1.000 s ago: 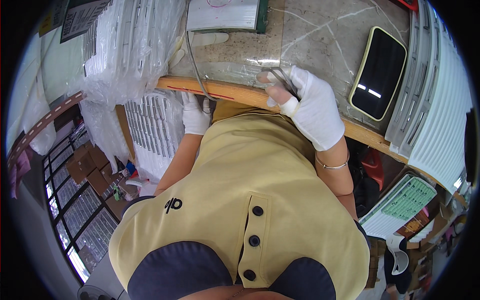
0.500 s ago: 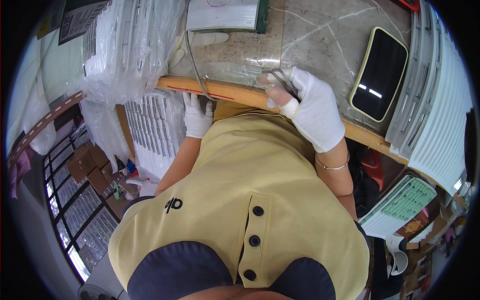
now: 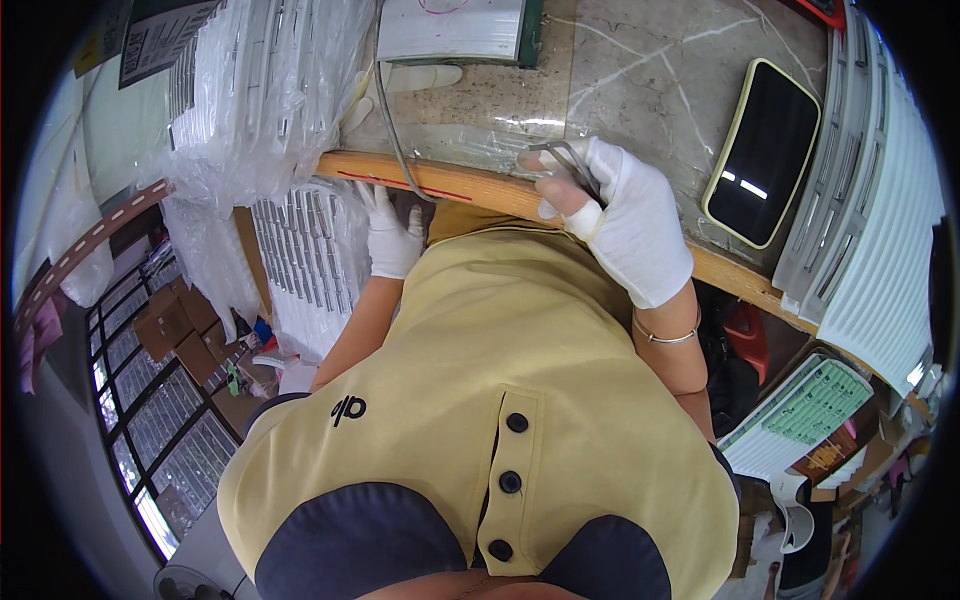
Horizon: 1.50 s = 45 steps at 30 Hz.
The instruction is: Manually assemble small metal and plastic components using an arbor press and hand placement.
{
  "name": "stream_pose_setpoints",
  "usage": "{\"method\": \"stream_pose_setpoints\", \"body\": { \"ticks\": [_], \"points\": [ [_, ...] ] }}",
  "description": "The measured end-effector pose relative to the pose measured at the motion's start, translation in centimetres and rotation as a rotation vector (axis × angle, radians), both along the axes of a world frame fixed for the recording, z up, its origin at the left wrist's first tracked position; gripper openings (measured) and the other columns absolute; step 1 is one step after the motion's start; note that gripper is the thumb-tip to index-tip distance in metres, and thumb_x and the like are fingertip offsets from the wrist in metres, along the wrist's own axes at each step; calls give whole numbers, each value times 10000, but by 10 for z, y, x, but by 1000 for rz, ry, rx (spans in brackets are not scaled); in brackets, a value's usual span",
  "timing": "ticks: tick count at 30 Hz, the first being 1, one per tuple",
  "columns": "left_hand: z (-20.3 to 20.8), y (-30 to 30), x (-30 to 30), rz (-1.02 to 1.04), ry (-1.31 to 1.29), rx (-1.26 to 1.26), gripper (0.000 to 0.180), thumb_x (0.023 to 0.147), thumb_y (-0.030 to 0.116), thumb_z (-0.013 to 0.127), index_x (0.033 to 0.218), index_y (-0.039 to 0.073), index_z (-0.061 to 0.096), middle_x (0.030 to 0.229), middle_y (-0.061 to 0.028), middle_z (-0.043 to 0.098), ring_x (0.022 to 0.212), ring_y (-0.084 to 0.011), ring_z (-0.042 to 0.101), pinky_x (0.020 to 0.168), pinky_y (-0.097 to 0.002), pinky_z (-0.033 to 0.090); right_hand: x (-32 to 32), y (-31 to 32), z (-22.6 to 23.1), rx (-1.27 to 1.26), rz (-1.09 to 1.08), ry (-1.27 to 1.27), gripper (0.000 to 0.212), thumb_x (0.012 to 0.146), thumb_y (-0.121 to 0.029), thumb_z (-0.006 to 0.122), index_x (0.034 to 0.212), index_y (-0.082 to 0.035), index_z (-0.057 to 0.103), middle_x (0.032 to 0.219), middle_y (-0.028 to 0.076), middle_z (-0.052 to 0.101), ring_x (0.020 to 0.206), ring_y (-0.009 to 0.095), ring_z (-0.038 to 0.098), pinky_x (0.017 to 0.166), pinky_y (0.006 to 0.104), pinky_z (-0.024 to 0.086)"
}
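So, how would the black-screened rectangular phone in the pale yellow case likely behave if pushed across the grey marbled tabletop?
The phone would probably slide rather than roll or tip, as it lies flat on the tabletop. Its unbent outline suggests stiffness. The glossy screen, reflecting light, looks like glass, so may crack if dropped.

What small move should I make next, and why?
Probably bring the left hand up over the table's wooden edge. It sits low beside the plastic-wrapped stack, with nothing visible in its grip, while the right hand holds the metal tweezers near that edge, so both hands could then work together.
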<state>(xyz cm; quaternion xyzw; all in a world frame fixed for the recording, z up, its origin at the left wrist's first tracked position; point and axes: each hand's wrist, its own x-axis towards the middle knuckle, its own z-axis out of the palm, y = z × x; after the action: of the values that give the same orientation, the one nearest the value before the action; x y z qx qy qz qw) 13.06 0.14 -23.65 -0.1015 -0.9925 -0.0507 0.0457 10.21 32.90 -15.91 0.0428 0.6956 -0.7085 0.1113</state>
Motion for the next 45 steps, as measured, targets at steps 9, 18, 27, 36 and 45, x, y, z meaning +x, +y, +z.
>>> {"method": "stream_pose_setpoints", "body": {
  "ticks": [9,18,27,36,45],
  "points": [
    [4,-11,9,235,-216,165,844,802,77,617,1455,22,84,1202,-300,512,1066,-448,525,891,-437,442,3,1,1,-26,-8,-17,258,802,-263,685,934,-41,670,749,186,614,666,337,592,614,349,471],
    [-19,-26,10,197,-143,15,786,808,134,646,1420,-15,176,1158,-293,532,1021,-458,530,838,-448,448,1,-1,1,0,7,-15,262,796,-258,690,931,-36,663,755,190,614,684,347,600,618,358,474],
    [9,-14,9,9,-130,90,804,804,51,602,1450,21,124,1394,-284,323,1201,-441,428,981,-419,399,1,3,1,29,70,14,205,849,-134,642,1007,-5,654,716,13,607,654,72,557,637,220,452],
    [20,-32,29,93,-135,26,764,833,91,608,1444,6,157,1313,-254,426,1129,-374,510,949,-407,425,1,2,2,-24,24,-4,282,788,-242,691,968,-27,653,794,192,632,720,351,617,644,353,491],
    [9,-37,30,158,-233,162,745,844,102,598,1444,8,167,1306,-244,442,1092,-343,542,906,-392,451,1,2,3,-3,27,12,293,787,-249,692,969,-23,650,785,190,631,715,349,616,642,357,490]
  ]
}}
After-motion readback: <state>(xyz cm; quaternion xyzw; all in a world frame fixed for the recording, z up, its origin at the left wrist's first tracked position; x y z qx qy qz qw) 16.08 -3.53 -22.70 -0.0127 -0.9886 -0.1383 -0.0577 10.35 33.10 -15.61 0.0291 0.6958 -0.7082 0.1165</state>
